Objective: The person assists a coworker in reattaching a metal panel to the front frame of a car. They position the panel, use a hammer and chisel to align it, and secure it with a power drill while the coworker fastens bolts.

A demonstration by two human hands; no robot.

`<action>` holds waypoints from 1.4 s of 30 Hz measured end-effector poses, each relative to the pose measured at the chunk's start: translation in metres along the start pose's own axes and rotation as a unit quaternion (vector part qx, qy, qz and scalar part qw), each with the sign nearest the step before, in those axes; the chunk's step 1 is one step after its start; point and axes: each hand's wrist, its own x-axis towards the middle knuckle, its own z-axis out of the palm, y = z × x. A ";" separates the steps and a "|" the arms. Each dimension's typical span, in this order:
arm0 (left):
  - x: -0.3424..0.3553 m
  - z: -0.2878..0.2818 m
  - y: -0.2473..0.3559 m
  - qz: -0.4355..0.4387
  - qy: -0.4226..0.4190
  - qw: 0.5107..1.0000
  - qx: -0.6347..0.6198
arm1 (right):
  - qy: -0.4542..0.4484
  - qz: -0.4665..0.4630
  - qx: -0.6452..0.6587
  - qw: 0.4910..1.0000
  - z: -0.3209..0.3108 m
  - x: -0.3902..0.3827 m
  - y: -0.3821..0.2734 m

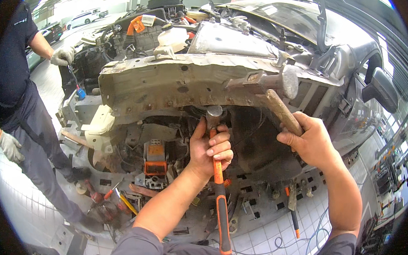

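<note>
My left hand (209, 148) is closed round the upper handle of a hammer with an orange and black grip (222, 206). Its metal head points up, just under the lower edge of a dented sheet-metal panel (155, 86) at the front of the car. Higher and to the right, my right hand (311, 138) grips a wooden-handled hammer (283, 112). That hammer's big steel head is raised in front of the panel's right end; whether it touches the metal I cannot tell.
At the left stands a person (18, 106) in dark clothes and work gloves, one hand on a blue-tipped tool. A white reservoir (173, 38) sits in the open engine bay. Below lie an orange-and-grey box (155, 158), several hand tools and a blue cable (286, 246). A side mirror (380, 90) juts out at right.
</note>
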 end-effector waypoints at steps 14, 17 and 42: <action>0.001 -0.002 0.009 -0.027 -0.013 0.999 -0.028 | 0.100 -0.185 -0.062 0.976 -0.018 0.020 0.033; -0.003 0.000 0.014 -0.034 -0.009 0.999 -0.026 | 0.181 -0.252 0.179 0.934 -0.027 0.017 0.039; -0.006 0.001 0.024 -0.054 0.057 0.997 -0.005 | 0.127 -0.175 0.030 0.976 0.000 0.029 0.064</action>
